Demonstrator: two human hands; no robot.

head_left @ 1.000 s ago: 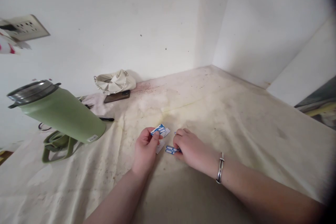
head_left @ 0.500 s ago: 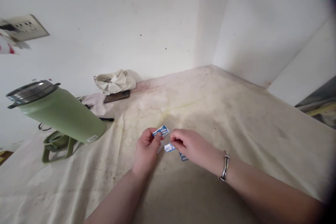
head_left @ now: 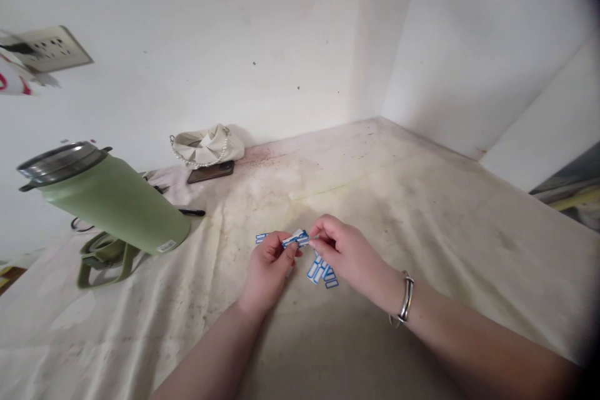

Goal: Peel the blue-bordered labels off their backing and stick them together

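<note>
My left hand (head_left: 270,262) is closed around a small stack of white label stickers with blue borders (head_left: 296,239), thumb on top. My right hand (head_left: 344,256), wearing a silver bangle, pinches at the right end of this stack. Its thumb and forefinger are closed on a label edge; whether that label is separate from the stack, I cannot tell. Below the right fingers, several loose blue-bordered labels (head_left: 319,269) lie overlapping on the cloth. Another label (head_left: 260,237) shows partly behind my left hand.
A green tumbler (head_left: 117,200) stands at the left, its green lid (head_left: 105,259) beside it. Further back are a cream handbag (head_left: 209,145), a phone (head_left: 210,172) and a black pen (head_left: 192,212). A wrinkled beige cloth (head_left: 398,219) covers the table, with white walls behind.
My right hand has moved up from a label low beside the stack to the stack's right end. More loose labels now show on the cloth below it.
</note>
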